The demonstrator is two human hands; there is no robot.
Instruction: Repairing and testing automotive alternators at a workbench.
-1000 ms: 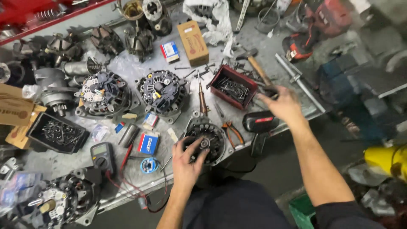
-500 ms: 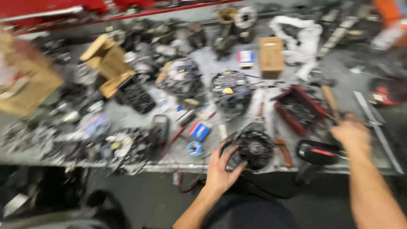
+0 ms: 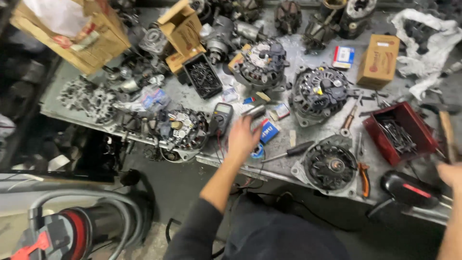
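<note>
My left hand [image 3: 243,137] closes its fingers around a small metal cylinder [image 3: 254,111], just right of the multimeter [image 3: 220,117] on the bench [image 3: 288,166]. Far right of the multimeter, my right hand [image 3: 451,174] shows partly; grip unclear.

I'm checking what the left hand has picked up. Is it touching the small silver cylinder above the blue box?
Touching. The head view shows the left hand with its fingertips closed around the lower end of the small silver cylinder, though motion blur softens the grip.
</note>
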